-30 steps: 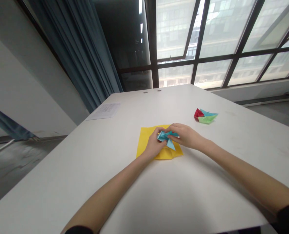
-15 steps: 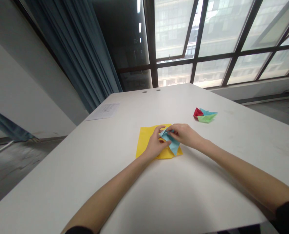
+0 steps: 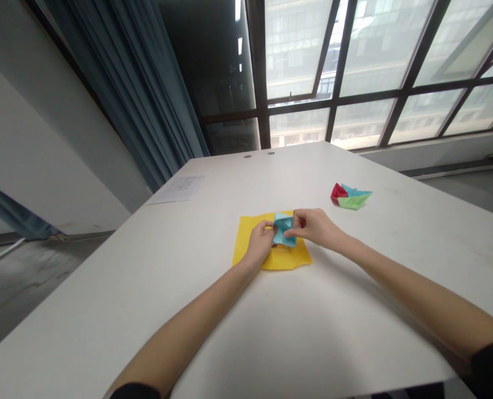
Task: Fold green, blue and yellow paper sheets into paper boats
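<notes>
A folded light-blue sheet of origami paper [image 3: 283, 229] is held between my two hands, above yellow paper [image 3: 246, 235] lying on the table. My left hand [image 3: 261, 239] grips its left edge, with part of the fingers hidden behind it. From the right side, my right hand [image 3: 313, 227] pinches the blue paper between thumb and fingers. Creases and a raised flap show on the face turned towards me. Beneath the hands, the yellow paper's lower edge looks slightly curled.
Folded paper pieces in red, blue and green [image 3: 352, 197] sit together to the right, farther back. A printed sheet [image 3: 178, 190] lies near the table's left edge. The white table [image 3: 213, 332] reaches back towards the windows, with a blue curtain [image 3: 134, 83] at left.
The blue paper has been turned and now looks more compact and squarish, its pointed lower corner no longer hanging down. My left fingers have closed in along its left edge.
</notes>
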{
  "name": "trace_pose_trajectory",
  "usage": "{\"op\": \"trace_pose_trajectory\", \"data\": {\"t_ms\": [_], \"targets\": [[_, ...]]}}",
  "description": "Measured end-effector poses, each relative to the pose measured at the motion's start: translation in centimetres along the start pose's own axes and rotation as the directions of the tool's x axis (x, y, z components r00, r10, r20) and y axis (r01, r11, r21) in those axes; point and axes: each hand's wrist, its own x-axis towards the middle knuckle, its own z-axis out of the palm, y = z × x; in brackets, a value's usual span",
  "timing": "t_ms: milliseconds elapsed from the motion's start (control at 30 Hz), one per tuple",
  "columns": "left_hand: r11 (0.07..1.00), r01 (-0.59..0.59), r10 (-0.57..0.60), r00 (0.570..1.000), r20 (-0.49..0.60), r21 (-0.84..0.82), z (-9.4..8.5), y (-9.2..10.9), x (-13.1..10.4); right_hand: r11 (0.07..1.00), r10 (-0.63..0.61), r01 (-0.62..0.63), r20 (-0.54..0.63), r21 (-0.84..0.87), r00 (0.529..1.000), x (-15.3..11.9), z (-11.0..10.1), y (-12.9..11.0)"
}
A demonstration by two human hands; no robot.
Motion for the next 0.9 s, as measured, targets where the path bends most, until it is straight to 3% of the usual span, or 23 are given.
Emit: {"op": "trace_pose_trajectory", "data": {"t_ms": [167, 300, 433, 533, 667, 900], "targets": [[0.985, 0.006, -0.002, 1.000, -0.023, 0.175, -0.8, -0.6, 0.5, 0.983, 0.045, -0.053, 0.051, 0.176, 0.998, 0.1, -0.9, 0.1], [0.972, -0.046, 0.053, 0.998, -0.025, 0.232, -1.6, -0.6, 0.8, 0.926, 0.171, -0.163, 0.005, 0.339, 0.985, 0.6, -2.3, 0.6], [0.946, -0.061, 0.065, 0.998, -0.004, 0.317, -2.0, -0.2, 0.8, 0.898, 0.230, -0.185, -0.067, 0.399, 0.971, 1.0, -2.8, 2.3], [0.913, -0.120, 0.127, 0.992, 0.009, 0.390, -2.2, 0.1, 0.8, 0.958, 0.203, -0.172, -0.122, 0.230, 0.972, 1.1, -2.5, 3.2], [0.792, -0.215, 0.240, 0.970, 0.034, 0.572, -2.3, 0.4, 0.6, 0.995, 0.055, -0.063, -0.109, -0.072, 0.992, 0.9, -2.3, 2.6], [0.501, -0.364, 0.315, 0.922, 0.226, 0.785, -1.6, 1.6, -0.6, 0.967, -0.145, 0.127, -0.071, -0.220, 0.987, 0.0, -1.7, 0.1]]}}
